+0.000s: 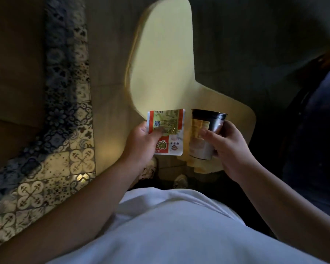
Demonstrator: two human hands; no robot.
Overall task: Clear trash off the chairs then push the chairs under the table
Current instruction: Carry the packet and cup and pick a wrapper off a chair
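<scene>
- White shirt fabric (179, 229) is filling the bottom of the view, closest to the lens, with both bare forearms reaching forward from it.
- Left hand (141, 143) is pinching a flat snack packet (168, 130), red, white and green with a small code square, thumb lying across its face and the packet standing up past the fingers.
- Right hand (227, 145) is wrapping around a dark plastic cup (204, 134) bearing a yellowish label, thumb on the label side; the cup is tilting slightly, its rim pointing away from the body.
- Packet and cup are sitting just beside each other, apart, both lifted clear.
- Beyond and beneath both hands, a pale wooden chair (164, 60) is lying lit, its seat bare.
- Below the hands, two light shoes (180, 181) are showing on the floor.
- Left of the left hand, a patterned tile strip (65, 103) is running across the floor.
</scene>
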